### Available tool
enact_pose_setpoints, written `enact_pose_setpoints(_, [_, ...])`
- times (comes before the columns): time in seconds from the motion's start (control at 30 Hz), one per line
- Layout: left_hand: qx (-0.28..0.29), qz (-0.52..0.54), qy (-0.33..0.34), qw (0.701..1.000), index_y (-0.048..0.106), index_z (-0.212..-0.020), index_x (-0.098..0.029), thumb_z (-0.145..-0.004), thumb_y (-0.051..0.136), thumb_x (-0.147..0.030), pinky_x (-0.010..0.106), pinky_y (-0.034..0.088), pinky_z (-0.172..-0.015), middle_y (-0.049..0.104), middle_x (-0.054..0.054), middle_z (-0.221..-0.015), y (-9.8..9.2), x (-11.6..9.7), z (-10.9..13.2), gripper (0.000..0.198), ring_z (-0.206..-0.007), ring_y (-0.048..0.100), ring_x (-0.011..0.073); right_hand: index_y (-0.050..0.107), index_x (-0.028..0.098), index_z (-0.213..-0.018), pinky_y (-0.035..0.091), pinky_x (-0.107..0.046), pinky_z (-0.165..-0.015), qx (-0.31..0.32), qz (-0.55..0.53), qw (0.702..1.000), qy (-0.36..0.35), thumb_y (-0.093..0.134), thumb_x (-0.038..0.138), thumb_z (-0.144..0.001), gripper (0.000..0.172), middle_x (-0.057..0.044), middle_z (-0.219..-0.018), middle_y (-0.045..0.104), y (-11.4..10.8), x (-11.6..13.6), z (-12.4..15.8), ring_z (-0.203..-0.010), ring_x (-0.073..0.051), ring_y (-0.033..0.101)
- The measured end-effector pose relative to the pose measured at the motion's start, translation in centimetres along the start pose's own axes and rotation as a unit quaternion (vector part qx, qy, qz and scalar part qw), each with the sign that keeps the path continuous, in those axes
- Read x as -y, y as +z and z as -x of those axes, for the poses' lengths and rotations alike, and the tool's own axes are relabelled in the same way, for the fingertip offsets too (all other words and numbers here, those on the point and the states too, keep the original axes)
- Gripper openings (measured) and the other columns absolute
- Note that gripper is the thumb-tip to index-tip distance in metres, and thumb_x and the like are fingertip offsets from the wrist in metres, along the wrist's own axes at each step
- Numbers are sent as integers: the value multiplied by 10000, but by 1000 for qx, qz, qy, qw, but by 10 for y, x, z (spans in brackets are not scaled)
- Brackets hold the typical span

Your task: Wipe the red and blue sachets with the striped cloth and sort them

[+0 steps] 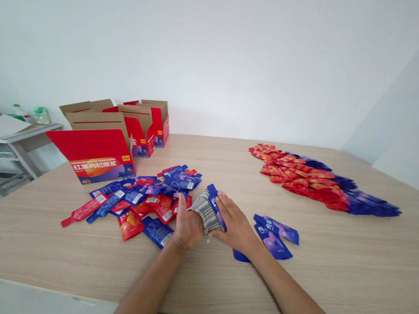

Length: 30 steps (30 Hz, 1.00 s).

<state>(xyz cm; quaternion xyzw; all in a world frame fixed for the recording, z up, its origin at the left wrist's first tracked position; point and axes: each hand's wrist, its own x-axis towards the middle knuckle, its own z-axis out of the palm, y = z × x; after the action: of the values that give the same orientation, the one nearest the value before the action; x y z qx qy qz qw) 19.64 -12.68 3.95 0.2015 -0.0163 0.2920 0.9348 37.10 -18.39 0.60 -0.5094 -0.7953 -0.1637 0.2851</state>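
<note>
My left hand [189, 227] has its bare thumb pointing up. Grey striped knitted fabric [205, 212], ribbed at its edge, covers the fingers, so their pose is hidden. Against that fabric a blue pouch [215, 206] stands upright, its spout end on top. My right hand [235, 222] grips the pouch from the right, with fingers laid along it and the thumb below. Beside the right wrist lie several blue pouches [273, 242], one partly hidden under the forearm. Left of my hands spreads a loose heap of red and blue pouches [152, 195].
Red boxes [103, 168] with raised cardboard flaps stand at the back left of the wooden table [211, 294]. Overlapping rows of red and blue pouches [309, 183] lie to the right. A white wall rises behind; a smaller desk [11, 136] with items stands far left.
</note>
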Motion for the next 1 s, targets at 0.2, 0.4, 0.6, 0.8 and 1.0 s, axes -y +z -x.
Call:
enact_pose_setpoints(0.2, [22,-24,-24,999,479,-1492,-131,-913,206,-795,494,356,-1129,636,188,-1370,0,15,-1,922,-1272,593,349,37,121,-1628,367,-633,-1164,15,-7,999,-36,649,610,-889,1077,-250,-1650,216,1,0,3,-1535,-379,214])
enact_pose_setpoints(0.4, [10,-25,-20,999,502,-1474,-135,-911,215,-796,498,379,-1110,648,192,-1349,1,16,-1,915,-1242,610,351,37,131,-1630,375,-621,-1170,30,-21,998,-52,653,595,-895,1064,-243,-1628,285,-4,4,-2,-1523,-363,260])
enact_pose_setpoints(0.6, [-21,5,15,1000,560,-1420,-121,-873,227,-840,497,400,-1095,673,203,-1300,0,3,-1,963,-1214,624,354,34,138,-1631,348,-612,-1190,53,-44,995,-72,544,393,-1005,847,-215,-1655,230,-10,10,-4,-1549,-321,187])
enact_pose_setpoints(0.8, [-56,15,42,997,570,-1399,-64,-840,174,-878,506,386,-1109,675,235,-1278,3,-15,2,1063,-1223,613,368,139,120,-1622,350,-560,-1210,99,-67,988,-95,450,209,-1012,690,-186,-1657,244,-19,21,-7,-1553,-284,178])
enact_pose_setpoints(1.0, [-92,1,66,994,573,-1391,-48,-866,181,-850,509,359,-1134,682,238,-1262,3,-18,3,1035,-1238,604,367,151,127,-1620,361,-549,-1207,109,-91,985,-95,452,207,-1003,691,-175,-1646,281,-22,25,-8,-1548,-269,202])
